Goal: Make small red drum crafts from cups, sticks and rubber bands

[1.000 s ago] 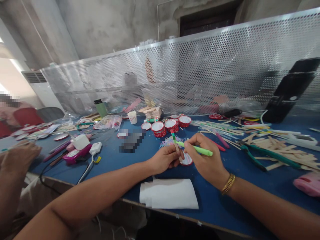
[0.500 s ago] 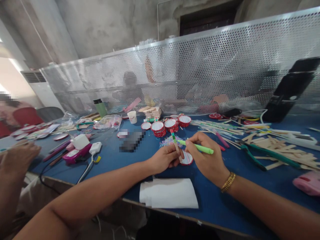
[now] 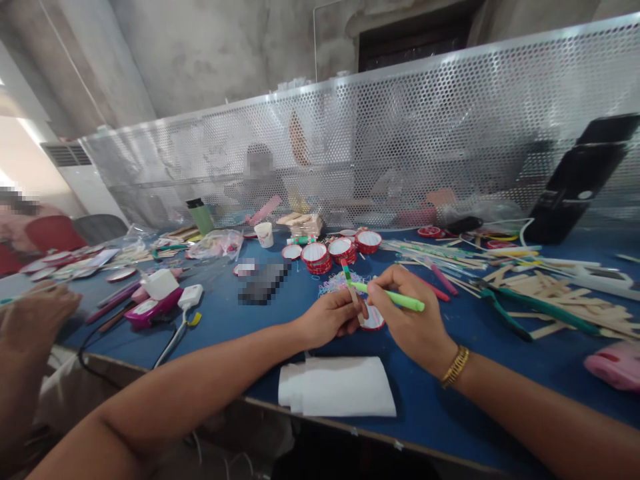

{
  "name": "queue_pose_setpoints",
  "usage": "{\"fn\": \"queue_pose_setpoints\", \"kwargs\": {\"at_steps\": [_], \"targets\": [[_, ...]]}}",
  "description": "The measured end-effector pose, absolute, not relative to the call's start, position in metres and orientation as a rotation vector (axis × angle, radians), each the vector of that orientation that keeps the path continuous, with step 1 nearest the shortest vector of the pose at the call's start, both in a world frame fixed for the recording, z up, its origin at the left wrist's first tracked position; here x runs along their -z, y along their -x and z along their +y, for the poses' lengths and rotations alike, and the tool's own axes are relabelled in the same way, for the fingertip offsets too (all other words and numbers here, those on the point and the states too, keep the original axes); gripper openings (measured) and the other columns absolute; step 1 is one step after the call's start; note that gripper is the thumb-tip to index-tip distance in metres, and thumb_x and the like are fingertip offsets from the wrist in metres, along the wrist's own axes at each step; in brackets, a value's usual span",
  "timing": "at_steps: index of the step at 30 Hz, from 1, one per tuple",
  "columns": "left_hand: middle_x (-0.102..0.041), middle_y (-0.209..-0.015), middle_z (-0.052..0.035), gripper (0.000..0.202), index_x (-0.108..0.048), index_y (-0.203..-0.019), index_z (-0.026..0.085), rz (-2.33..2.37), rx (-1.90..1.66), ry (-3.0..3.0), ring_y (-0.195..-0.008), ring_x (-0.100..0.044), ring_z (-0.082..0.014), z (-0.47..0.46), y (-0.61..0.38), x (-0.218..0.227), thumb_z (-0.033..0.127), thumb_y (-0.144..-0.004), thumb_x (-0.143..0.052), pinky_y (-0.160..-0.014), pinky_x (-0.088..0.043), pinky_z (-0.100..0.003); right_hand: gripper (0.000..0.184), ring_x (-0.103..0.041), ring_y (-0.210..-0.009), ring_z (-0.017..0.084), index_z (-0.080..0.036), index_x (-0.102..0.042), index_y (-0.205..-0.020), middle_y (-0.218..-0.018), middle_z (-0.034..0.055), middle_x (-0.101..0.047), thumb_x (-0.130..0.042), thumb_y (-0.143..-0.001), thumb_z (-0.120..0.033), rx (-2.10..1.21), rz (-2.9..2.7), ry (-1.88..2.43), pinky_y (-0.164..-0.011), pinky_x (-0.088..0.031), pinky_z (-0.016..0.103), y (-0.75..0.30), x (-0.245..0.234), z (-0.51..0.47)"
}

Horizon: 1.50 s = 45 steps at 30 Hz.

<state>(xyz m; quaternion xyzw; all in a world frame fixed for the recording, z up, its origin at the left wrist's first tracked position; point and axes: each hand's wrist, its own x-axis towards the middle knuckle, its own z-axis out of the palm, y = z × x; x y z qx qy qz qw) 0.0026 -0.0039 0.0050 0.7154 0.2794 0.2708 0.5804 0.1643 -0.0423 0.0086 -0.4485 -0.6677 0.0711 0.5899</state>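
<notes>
Right hand [image 3: 410, 327] grips green marker [image 3: 395, 299] (tip on stick [image 3: 351, 285]); left hand [image 3: 327, 317] holds stick.

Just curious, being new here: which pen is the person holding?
On the long blue table, look at front centre. The right hand there holds a slim light-green marker pen, tip against a striped wooden stick. Unlike the loose pink pen behind, it is green and held.

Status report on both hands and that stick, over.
Left hand pinching craft stick. Right hand gripping green marker, tip at the stick. Red-rimmed disc between the hands; nothing blocking.
</notes>
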Motion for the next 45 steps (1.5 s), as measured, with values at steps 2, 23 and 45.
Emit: {"fn": "queue_pose_setpoints", "kwargs": {"at_steps": [2,23,45], "targets": [[-0.046,-0.054,0.0057,0.043,-0.051,-0.081,0.016,0.662,-0.632,-1.678,-0.042,-0.034,-0.0053,-0.0040,-0.0024,-0.0050,0.059,-0.083,-0.055,-0.041,-0.025,-0.020,0.019,-0.053,-0.063,0.015,-0.022,-0.050,-0.067,-0.063,-0.0019,-0.060,-0.054,-0.086,-0.024,-0.160,-1.565,1.045,-0.063,-0.039,0.030,-0.1639,-0.0096,-0.0426],[-0.045,-0.054,0.0059,0.043,-0.051,-0.081,0.015,0.651,-0.634,-1.674,-0.042,-0.034,-0.0051,-0.0036,-0.0019,-0.0043,0.058,-0.083,-0.055,-0.041,-0.025,-0.019,0.020,-0.053,-0.062,0.015,-0.022,-0.050,-0.067,-0.062,-0.0011,-0.059,-0.054,-0.086,-0.024,-0.157,-1.560,1.059,-0.062,-0.039,0.031,-0.1632,-0.0108,-0.0435],[-0.046,-0.054,0.0060,0.043,-0.050,-0.081,0.016,0.676,-0.627,-1.697,-0.042,-0.034,-0.0050,-0.0038,-0.0017,-0.0044,0.059,-0.084,-0.053,-0.041,-0.026,-0.019,0.018,-0.054,-0.060,0.015,-0.022,-0.051,-0.068,-0.062,-0.0010,-0.060,-0.056,-0.085,-0.025,-0.200,-1.533,1.050,-0.058,-0.039,0.029,-0.1633,-0.0120,-0.0443]]}}
